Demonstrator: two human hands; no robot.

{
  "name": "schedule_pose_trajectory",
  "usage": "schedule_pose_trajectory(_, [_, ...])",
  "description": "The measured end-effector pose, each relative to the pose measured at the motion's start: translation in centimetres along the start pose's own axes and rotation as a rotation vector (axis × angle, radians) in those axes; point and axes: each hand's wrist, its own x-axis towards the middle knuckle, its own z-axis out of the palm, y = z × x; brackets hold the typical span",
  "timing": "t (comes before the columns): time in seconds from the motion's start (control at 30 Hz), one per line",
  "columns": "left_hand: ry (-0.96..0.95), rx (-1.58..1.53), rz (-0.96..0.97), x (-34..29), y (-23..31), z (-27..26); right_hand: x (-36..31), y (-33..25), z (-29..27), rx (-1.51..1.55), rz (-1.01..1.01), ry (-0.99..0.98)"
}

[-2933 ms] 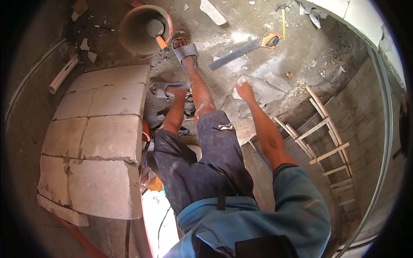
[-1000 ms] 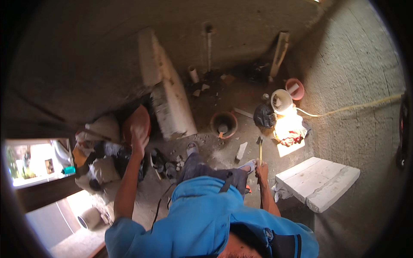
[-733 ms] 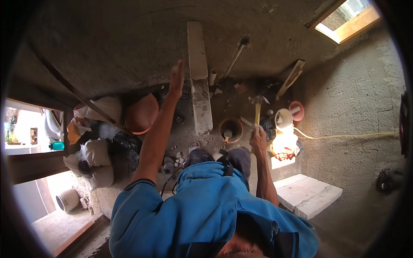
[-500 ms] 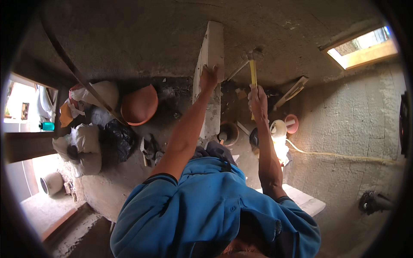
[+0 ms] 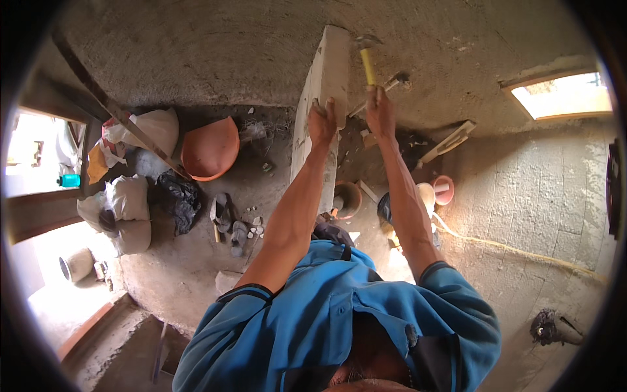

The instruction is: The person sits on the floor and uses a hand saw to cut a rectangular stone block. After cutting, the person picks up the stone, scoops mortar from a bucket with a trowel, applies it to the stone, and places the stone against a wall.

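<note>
A long pale wooden plank [image 5: 335, 55], built like a narrow box, stands ahead of me, leaning toward the far wall. My left hand [image 5: 322, 124] grips it partway up, thumb on one side and fingers on the other. My right hand [image 5: 380, 116] is closed round the yellow handle of a hammer [image 5: 368, 65]. The hammer's metal head is raised just right of the plank's upper end and is slightly blurred. Whether the head touches the plank, I cannot tell.
At left lie an orange basin [image 5: 210, 153], a black plastic bag [image 5: 177, 199], pale sacks [image 5: 128, 202] and a pair of shoes [image 5: 225, 212]. To the right are a bucket [image 5: 348, 199], a pink pail [image 5: 443, 189], a yellow cable [image 5: 509, 245] and wood pieces [image 5: 447, 142].
My right hand has risen and come left with the hammer, whose head is now closer to the plank's upper end. My left hand keeps its hold on the plank.
</note>
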Motion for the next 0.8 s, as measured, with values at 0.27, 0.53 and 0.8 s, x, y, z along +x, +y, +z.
schedule_pose_trajectory(0.27, [-0.022,0.056,0.009,-0.7,1.0,-0.4,1.4,3.6,1.7,-0.062,-0.095,-0.073])
schedule_pose_trajectory(0.53, [-0.479,-0.399,-0.247,5.6,-4.3,-7.3,-1.9,3.9,-2.7,0.104,0.078,-0.147])
schedule_pose_trajectory(0.8, [-0.579,-0.194,-0.018,1.7,-1.3,-14.5,-13.3,6.4,-14.4,-0.387,-0.399,-0.404])
